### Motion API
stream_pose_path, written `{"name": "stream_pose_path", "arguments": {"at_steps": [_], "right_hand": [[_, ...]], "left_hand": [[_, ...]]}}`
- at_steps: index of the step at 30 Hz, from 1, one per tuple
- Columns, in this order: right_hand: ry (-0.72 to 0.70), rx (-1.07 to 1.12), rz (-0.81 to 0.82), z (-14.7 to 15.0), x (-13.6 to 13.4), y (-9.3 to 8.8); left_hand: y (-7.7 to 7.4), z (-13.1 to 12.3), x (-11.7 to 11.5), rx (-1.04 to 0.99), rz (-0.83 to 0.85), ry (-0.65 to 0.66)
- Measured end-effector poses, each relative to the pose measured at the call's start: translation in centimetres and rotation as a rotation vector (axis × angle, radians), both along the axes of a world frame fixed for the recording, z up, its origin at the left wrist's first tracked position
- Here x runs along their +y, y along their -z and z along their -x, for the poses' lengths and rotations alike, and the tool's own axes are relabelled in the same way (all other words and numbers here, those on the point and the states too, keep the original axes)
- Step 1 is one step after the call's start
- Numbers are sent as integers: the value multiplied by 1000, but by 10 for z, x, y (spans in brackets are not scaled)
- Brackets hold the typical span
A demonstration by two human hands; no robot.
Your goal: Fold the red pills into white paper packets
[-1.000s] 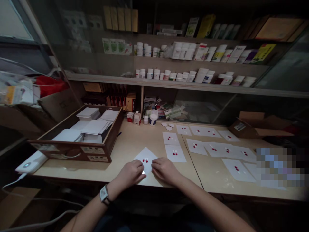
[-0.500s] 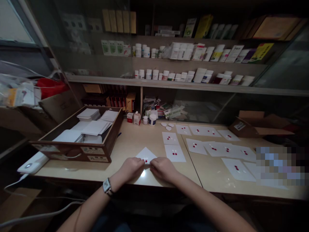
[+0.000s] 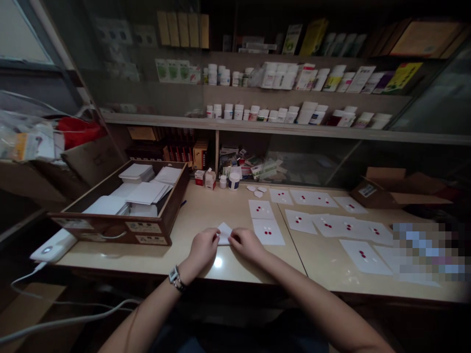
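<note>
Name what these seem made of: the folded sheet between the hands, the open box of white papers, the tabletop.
The folded sheet looks like thin matte white paper: sharp crease, no shine. The open box seems brown cardboard, though thin wood is possible; labels sit on its front. The tabletop looks like pale glossy laminate, since bright glare shows on it.

Glass-fronted shelving (image 3: 294, 83) is shown ahead of the left hand (image 3: 202, 250), with a pale counter (image 3: 158, 260) beneath it; dim light is admitted by a window (image 3: 22, 34) up and to the left.
</note>
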State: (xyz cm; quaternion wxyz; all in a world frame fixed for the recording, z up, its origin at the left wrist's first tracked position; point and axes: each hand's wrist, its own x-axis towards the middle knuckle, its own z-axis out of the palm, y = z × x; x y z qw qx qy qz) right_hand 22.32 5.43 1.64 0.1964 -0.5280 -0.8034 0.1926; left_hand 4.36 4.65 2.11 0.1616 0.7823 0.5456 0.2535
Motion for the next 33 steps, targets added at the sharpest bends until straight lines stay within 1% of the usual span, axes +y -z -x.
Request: {"name": "stream_pose_path", "arguments": {"at_steps": [4, 8, 15, 18, 22, 26, 29, 33], "right_hand": [[35, 38, 15, 1, 5, 4], [71, 17, 21, 5, 7, 4], [106, 3, 16, 10, 7, 2], [113, 2, 14, 10, 8, 4], [117, 13, 21, 9, 8, 6], [127, 25, -14, 10, 9, 9], [106, -14, -69, 10, 7, 10], [18, -158, -154, 9, 1, 9]], "left_hand": [[-2, -5, 3, 35, -9, -46], [0, -6, 3, 89, -54, -54], [12, -4, -10, 220, -124, 47], [16, -3, -17, 227, -147, 81], [22, -4, -26, 223, -177, 88], [29, -8, -30, 288, -248, 78], [29, -11, -30, 347, -255, 67], [24, -17, -31, 389, -211, 46]]}}
